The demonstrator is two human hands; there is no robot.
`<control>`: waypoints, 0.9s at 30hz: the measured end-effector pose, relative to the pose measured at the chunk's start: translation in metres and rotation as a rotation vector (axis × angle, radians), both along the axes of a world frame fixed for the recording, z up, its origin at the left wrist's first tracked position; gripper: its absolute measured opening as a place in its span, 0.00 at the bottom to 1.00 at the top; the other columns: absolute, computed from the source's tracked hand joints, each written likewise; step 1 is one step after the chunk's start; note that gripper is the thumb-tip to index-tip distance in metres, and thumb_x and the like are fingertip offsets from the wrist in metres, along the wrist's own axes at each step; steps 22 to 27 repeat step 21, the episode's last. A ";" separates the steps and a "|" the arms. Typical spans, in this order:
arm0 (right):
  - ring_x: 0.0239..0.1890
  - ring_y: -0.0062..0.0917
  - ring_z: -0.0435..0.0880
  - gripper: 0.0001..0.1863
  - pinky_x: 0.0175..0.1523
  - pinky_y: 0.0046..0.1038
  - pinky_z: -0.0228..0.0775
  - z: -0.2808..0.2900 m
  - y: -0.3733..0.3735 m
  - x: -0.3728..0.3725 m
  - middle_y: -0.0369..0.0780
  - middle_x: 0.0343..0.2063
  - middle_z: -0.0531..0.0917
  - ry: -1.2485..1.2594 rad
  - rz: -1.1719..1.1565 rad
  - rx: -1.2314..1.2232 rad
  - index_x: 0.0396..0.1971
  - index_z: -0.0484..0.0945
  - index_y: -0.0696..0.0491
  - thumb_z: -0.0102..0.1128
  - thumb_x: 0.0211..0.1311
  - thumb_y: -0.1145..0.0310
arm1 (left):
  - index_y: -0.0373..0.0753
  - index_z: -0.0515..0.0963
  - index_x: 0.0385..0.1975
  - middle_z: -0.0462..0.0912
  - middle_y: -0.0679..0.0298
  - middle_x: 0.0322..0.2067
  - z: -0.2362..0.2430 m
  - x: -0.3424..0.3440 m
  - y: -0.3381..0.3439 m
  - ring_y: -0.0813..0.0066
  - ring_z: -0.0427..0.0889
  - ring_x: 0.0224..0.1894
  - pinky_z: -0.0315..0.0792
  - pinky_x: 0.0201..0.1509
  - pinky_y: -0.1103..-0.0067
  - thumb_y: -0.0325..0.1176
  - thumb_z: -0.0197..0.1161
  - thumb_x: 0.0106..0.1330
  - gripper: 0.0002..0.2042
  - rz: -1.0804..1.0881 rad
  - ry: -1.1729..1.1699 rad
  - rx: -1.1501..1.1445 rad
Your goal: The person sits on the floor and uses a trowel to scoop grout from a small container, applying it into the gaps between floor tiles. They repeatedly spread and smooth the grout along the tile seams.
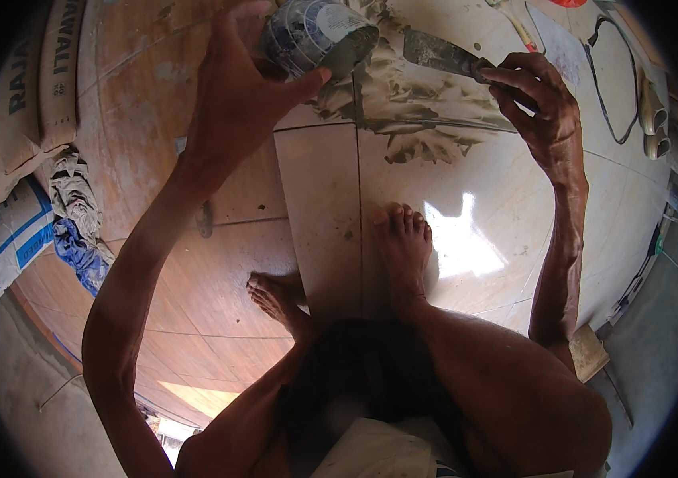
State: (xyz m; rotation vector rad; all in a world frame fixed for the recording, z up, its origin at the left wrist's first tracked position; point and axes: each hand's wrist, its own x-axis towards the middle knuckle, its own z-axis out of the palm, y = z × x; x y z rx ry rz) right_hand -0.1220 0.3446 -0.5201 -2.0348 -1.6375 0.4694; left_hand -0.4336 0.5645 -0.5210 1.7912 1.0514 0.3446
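My left hand point(247, 95) is wrapped round a can point(295, 36) with a blue and white label, at the top of the view. The can is tilted, its mouth facing right, and dark greyish paste shows at the opening. In my right hand point(542, 111) is a putty knife point(442, 54), gripped by the handle with its dirty blade pointing left toward the can. Between and below them, wet grey-green grout point(426, 99) is smeared over the pale floor tiles point(466, 167) and across their joints.
My bare feet stand on the tiles. At left are brown paper sacks point(16, 103), a white and blue sack point(8, 239) and crumpled cloth point(76, 191). A brush point(526, 32), a black cord point(594, 72) and shoes point(655, 127) lie at the upper right.
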 end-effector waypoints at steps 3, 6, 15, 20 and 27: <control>0.57 0.31 0.94 0.16 0.65 0.31 0.94 0.000 0.001 -0.001 0.36 0.56 0.87 0.032 -0.006 0.005 0.54 0.94 0.46 0.75 0.71 0.79 | 0.34 0.62 0.73 0.84 0.51 0.51 -0.004 -0.001 0.002 0.68 0.89 0.44 0.86 0.47 0.72 0.33 0.89 0.58 0.48 -0.017 0.010 0.033; 0.57 0.31 0.94 0.15 0.65 0.31 0.95 0.000 0.001 -0.003 0.35 0.56 0.87 0.060 -0.028 -0.002 0.54 0.94 0.46 0.75 0.71 0.78 | 0.35 0.62 0.73 0.84 0.50 0.52 -0.002 0.002 0.001 0.67 0.89 0.44 0.86 0.48 0.72 0.34 0.90 0.57 0.48 -0.027 0.000 0.018; 0.56 0.30 0.95 0.15 0.64 0.31 0.95 -0.005 -0.002 -0.002 0.35 0.55 0.88 0.008 -0.008 -0.023 0.53 0.94 0.45 0.75 0.71 0.76 | 0.38 0.61 0.74 0.82 0.52 0.56 -0.011 0.002 0.001 0.67 0.88 0.46 0.85 0.49 0.71 0.34 0.90 0.57 0.49 -0.081 0.027 0.081; 0.57 0.31 0.95 0.14 0.64 0.31 0.95 -0.006 -0.001 -0.002 0.35 0.55 0.88 -0.003 0.013 -0.030 0.54 0.94 0.44 0.75 0.72 0.74 | 0.40 0.62 0.74 0.80 0.51 0.59 -0.012 0.001 0.001 0.67 0.88 0.46 0.85 0.50 0.71 0.35 0.90 0.57 0.49 -0.076 0.016 0.069; 0.57 0.31 0.95 0.14 0.64 0.31 0.94 -0.007 -0.002 -0.001 0.35 0.55 0.88 0.002 0.016 -0.031 0.54 0.94 0.43 0.75 0.72 0.74 | 0.40 0.62 0.74 0.80 0.51 0.59 -0.012 0.001 0.001 0.67 0.88 0.46 0.85 0.50 0.70 0.35 0.90 0.57 0.49 -0.077 0.014 0.063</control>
